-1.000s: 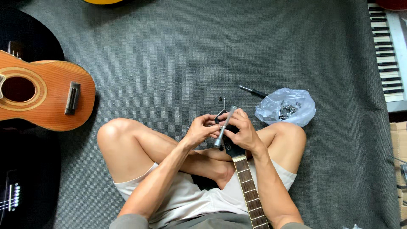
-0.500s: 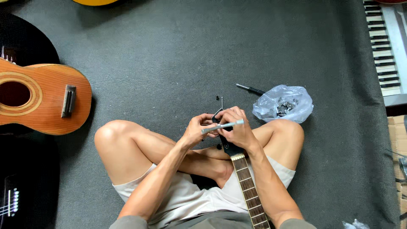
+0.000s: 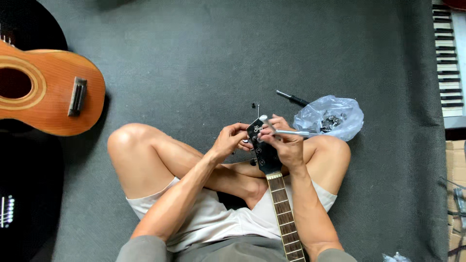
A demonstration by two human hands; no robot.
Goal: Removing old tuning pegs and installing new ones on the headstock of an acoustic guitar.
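Grey carpet (image 3: 194, 63); plastic bag (image 3: 335, 114) holds metal parts (image 3: 331, 121).

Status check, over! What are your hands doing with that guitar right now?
Left hand pinching at the black headstock. Right hand gripping a silver tool against it. Plastic bag and screwdriver sit apart.

**Colours and patterns, head view**

Guitar headstock (image 3: 262, 148): glossy black, pale script mark, silver tuner posts. Fretboard (image 3: 285, 216): dark brown, thin silver fret lines. Tool (image 3: 284, 131) in the right hand (image 3: 287, 145): silver-grey. Carpet (image 3: 194, 58): dark grey, fine speckle. Acoustic guitar body (image 3: 53, 94): orange-brown, cream and dark ring round the soundhole, dark brown bridge. Screwdriver (image 3: 292, 98): black handle, silver shaft. Plastic bag (image 3: 332, 116): clear bluish, dark metal bits inside. Keyboard (image 3: 446, 58): white and black keys. Shorts (image 3: 213, 218): off-white.
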